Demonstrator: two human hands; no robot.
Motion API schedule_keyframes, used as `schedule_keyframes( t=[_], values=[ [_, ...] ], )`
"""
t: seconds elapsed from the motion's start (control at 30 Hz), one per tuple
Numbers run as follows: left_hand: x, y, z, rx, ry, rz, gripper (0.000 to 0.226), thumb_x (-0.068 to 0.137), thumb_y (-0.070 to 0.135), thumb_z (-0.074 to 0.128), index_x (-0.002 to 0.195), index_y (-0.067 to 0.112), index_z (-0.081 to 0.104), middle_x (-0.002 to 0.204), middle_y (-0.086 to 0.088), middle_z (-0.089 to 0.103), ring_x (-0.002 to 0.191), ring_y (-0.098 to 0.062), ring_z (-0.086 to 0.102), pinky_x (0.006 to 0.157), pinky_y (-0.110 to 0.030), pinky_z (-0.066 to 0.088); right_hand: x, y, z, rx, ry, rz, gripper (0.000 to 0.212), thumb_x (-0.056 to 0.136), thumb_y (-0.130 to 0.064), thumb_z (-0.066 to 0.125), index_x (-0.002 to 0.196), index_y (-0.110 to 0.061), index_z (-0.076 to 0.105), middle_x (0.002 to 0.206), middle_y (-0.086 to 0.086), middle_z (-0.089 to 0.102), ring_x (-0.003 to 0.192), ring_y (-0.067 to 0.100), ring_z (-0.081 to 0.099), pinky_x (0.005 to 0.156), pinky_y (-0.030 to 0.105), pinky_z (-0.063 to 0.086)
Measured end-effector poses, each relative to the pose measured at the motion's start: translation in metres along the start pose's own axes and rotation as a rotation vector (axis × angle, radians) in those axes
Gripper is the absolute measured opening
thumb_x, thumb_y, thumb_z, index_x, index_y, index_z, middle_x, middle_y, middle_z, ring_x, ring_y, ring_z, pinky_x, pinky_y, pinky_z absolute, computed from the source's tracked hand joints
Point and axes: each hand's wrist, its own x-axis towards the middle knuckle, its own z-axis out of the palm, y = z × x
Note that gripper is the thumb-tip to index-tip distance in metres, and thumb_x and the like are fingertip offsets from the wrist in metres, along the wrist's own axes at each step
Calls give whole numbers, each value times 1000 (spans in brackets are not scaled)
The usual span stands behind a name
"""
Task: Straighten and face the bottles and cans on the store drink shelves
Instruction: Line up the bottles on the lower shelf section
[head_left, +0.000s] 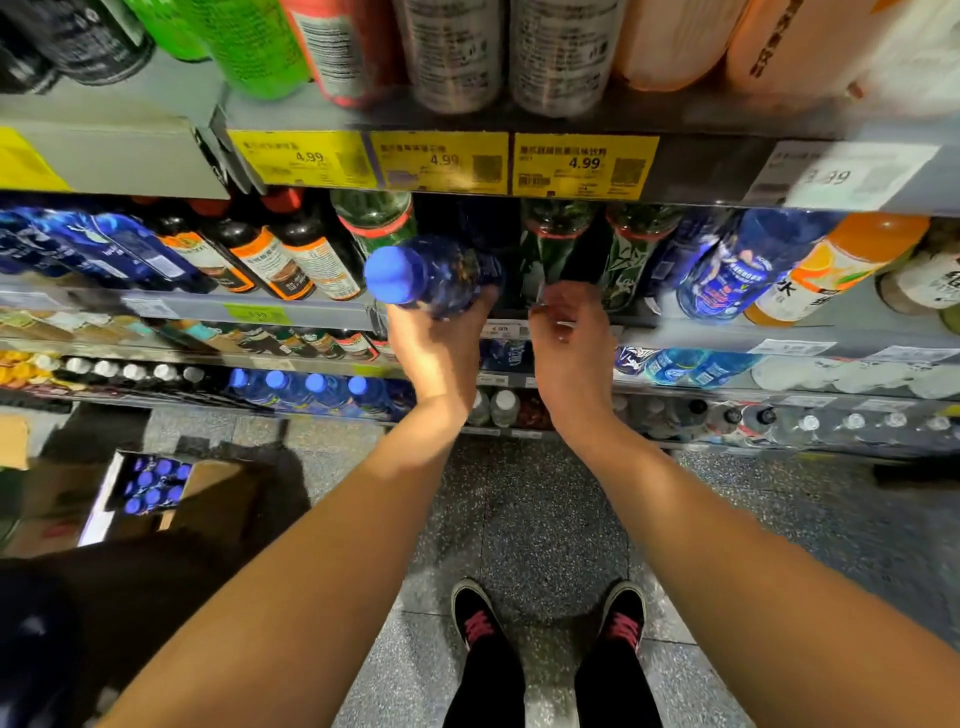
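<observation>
A person stands facing store drink shelves, both bare arms reaching forward. The left hand (436, 348) grasps a dark blue bottle (431, 275) from underneath, fingers curled round its body; the bottle is tilted, its blue cap pointing back toward the person, at the front edge of the shelf (249, 306). Just right of that grip, the right hand (569, 332) rests with curled fingers at the shelf lip; whether it holds anything cannot be told. Directly beyond the right hand stand green-labelled bottles (550, 244). Left of the held bottle stand dark bottles with orange labels (270, 254). Above both hands run three yellow price tags (441, 161). Far below and left of the grip, an open cardboard box (150, 488) of blue-capped bottles sits on the speckled floor (545, 519).
</observation>
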Motion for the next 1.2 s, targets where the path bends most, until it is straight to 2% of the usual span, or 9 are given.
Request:
schedule_keyframes(
  t=[0.1,0.2,0.27,0.37,0.53,0.67,0.9,1.07,1.2],
  values=[
    [1,1,-22,-97,86,-59,60,62,7,91,115,14,64,103,0,75,96,-14,72,94,-41,56,4,-11,17,-31,-84,-71,20,90,-9,58,109,-12,59,102,1,64,87,11,59,70,11,43],
    [-1,1,-57,-106,219,-61,57,65,9,92,107,-14,62,95,-15,75,80,-9,69,86,-35,58,15,-26,49,0,-167,-126,30,93,-8,62,122,-4,56,114,7,63,104,16,59,87,23,47],
    [-2,-2,-81,-82,281,-51,42,68,7,90,93,-9,61,86,-14,73,71,-3,63,80,-27,57,25,-37,75,-32,-228,-144,51,90,-13,69,135,-1,47,132,13,57,122,20,53,101,27,42],
    [8,-8,-118,-37,338,-110,41,67,17,92,88,0,60,86,-12,70,73,-7,64,83,-34,57,38,-49,108,-127,-322,-150,75,79,-26,81,140,-6,43,137,11,54,126,22,51,99,24,39],
    [17,-8,-142,27,226,-67,60,65,15,92,112,-8,62,102,-15,74,92,-13,71,93,-36,54,48,-49,134,-187,-214,-129,67,73,-32,85,125,-5,54,122,11,64,113,26,61,89,37,51],
    [33,-15,-133,-23,70,-98,62,64,10,92,111,-14,60,102,-22,73,85,-18,71,87,-42,58,34,-43,122,-100,-87,-160,69,73,-25,85,131,-6,52,124,8,66,112,15,61,85,18,45],
    [43,-6,-98,2,-25,-1,62,66,5,90,119,-1,60,103,-4,72,87,2,67,80,-9,49,7,-21,78,51,109,-86,73,72,-16,86,135,-3,50,116,-4,62,110,1,57,93,6,45],
    [58,-6,-67,67,-66,94,57,63,11,86,111,20,57,99,4,69,94,-8,67,87,-35,55,-9,-17,48,67,104,-34,72,71,-23,88,131,-6,52,113,-10,63,99,-13,56,91,1,42],
    [79,-5,-37,237,-116,60,57,63,17,85,112,13,55,96,5,66,90,-21,66,77,-31,53,-21,-8,32,47,105,-10,79,65,-41,87,131,-11,56,119,-2,67,112,5,61,97,31,54]
  ],
)
